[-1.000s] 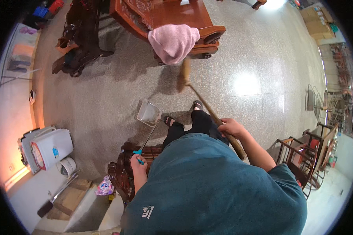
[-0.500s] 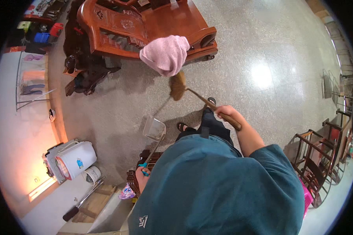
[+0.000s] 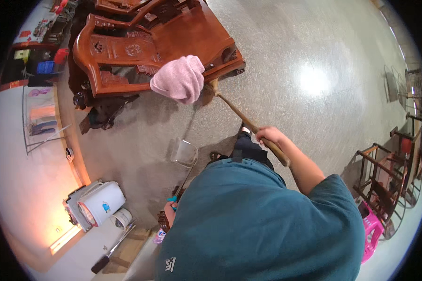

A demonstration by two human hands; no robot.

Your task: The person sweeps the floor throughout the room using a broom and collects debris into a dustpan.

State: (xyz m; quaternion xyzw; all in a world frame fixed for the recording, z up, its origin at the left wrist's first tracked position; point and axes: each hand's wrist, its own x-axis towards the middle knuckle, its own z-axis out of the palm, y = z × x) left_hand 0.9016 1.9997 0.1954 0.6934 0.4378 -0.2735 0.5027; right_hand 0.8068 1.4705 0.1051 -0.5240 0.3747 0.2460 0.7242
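My right hand is wrapped round the wooden handle of a broom, which slants up and to the left. The broom's head reaches the front of a carved wooden armchair and is mostly hidden behind a pink towel hanging over the chair's arm. Down at my left side, my left hand grips the teal handle end of a long-handled dustpan. The dustpan's pale pan is by the floor, left of my feet.
A white bin-like container and a small bucket stand along the left wall. A carved dark wood piece lies beside the armchair. At right are wooden chairs and a pink plastic stool.
The broom head has gone farther away, toward the armchair and behind the towel. The view has shifted, so the armchair and towel appear farther left. Both hands keep their hold.
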